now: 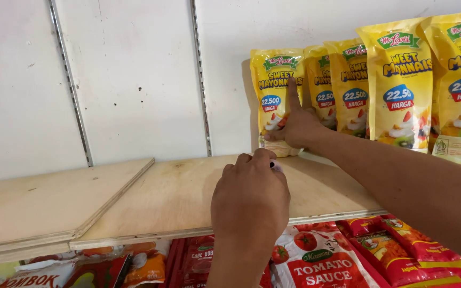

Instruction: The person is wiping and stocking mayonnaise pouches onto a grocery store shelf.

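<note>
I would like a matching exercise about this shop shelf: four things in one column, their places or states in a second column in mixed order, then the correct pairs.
Things:
1. right hand
2. left hand
3. yellow standing sauce pouches
4. red flat sauce packets

Places or states:
A. below the pale wooden shelf board
B. closed into a fist above the board's front edge
C. index finger stretched up on the leftmost pouch
D. upright in a row on the board, against the white wall

Pairs: 1-C, 2-B, 3-D, 4-A
</note>
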